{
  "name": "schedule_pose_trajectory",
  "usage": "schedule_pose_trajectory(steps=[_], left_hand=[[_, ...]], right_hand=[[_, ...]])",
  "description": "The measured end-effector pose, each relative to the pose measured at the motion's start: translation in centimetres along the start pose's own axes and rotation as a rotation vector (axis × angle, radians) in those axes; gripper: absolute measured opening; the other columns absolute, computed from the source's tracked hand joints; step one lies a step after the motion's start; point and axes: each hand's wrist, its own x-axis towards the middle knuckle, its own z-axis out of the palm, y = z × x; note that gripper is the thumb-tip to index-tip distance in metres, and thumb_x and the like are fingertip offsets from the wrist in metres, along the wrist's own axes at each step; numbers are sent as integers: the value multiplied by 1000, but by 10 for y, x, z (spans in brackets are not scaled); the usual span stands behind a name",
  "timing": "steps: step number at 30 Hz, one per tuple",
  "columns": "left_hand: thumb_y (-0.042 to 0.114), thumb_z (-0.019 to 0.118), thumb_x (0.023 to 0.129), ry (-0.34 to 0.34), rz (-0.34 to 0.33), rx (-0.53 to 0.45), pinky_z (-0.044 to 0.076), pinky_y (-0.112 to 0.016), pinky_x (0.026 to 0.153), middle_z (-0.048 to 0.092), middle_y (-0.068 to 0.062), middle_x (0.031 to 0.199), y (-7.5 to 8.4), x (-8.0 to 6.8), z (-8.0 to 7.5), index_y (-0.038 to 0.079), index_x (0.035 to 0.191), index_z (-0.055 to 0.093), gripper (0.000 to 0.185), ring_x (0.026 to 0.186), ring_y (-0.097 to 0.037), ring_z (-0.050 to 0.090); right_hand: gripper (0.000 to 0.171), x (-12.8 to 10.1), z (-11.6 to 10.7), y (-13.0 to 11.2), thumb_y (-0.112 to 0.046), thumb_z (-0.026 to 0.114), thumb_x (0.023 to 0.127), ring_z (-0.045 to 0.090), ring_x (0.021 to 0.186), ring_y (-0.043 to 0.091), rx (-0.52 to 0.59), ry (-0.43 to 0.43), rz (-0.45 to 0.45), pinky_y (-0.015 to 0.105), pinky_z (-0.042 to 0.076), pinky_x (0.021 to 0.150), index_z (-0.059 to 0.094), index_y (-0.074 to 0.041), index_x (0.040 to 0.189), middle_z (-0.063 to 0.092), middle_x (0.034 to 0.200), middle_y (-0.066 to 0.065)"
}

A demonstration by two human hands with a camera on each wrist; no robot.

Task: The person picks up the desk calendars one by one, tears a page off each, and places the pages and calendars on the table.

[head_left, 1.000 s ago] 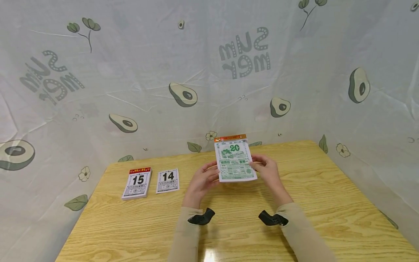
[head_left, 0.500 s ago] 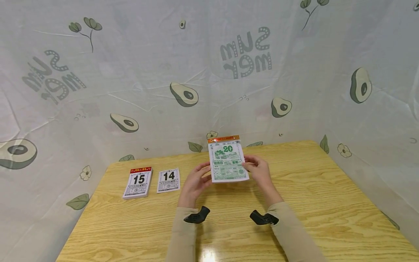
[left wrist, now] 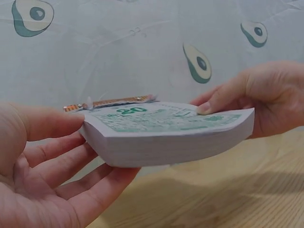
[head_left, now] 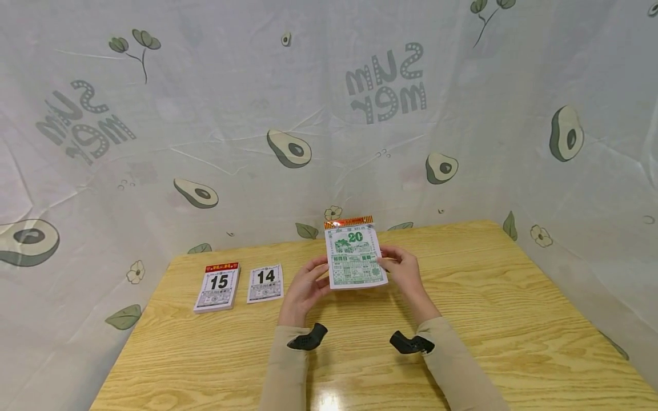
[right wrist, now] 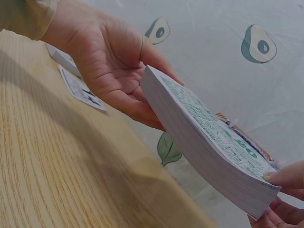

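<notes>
Both hands point(head_left: 303, 285) seemingly cradling calendar pad point(head_left: 354, 257)

Bright, even light, glare on the table point(head_left: 329, 399), wide-angle bending at edges, wrist views softer

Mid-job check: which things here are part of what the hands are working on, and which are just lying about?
In hand:
- green calendar pad showing 20, held off the table
- left hand gripping its left edge
- right hand gripping its right edge

Lying about:
- calendar pad showing 15, flat on the table
- loose sheet showing 14 beside it
</notes>
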Motion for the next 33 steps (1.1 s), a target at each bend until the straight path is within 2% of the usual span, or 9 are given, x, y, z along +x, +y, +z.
schedule_pose_trajectory(steps=[4,10,18,24,28,33], left_hand=[[11,51,101,-19,3,-28,55,-32,72,66,0,101,-1,4,-1,12,112,55,12,83,-18,67],[13,52,100,-14,-23,-45,56,-33,73,68,-2,99,-3,5,-2,10,111,58,12,84,-19,68],[16,51,101,-7,-66,-39,55,-32,75,66,-2,103,-3,4,-3,4,125,52,26,87,-19,67],[18,49,102,-43,-70,-39,55,-32,78,64,-1,109,-5,4,-4,4,141,43,42,91,-17,67],[17,49,102,-58,-62,-48,55,-31,77,67,-1,108,-6,4,-5,5,142,44,42,91,-17,67],[12,50,101,-38,-40,-63,55,-32,74,70,0,102,-7,3,-3,6,140,47,39,87,-17,68]], right_hand=[[35,1,0,0,-5,63,93,59,96,15,-18,-5,-21,16,51,76,61,-2,128,59,121,18],[35,-1,0,1,-6,63,93,58,95,15,-40,-5,-29,17,50,76,61,-3,128,59,121,18],[35,-4,1,2,-5,63,93,57,94,14,-27,-17,-24,20,50,79,61,-1,128,58,121,20],[35,-4,1,1,-5,63,93,57,95,15,-28,-21,-13,18,50,77,61,-3,128,58,121,18],[36,-4,0,0,-6,63,93,56,96,15,-30,-27,-4,16,50,76,61,-2,128,58,121,17],[35,-3,0,-1,-7,64,93,57,98,16,-36,-24,17,18,49,78,61,-2,128,58,121,17]])
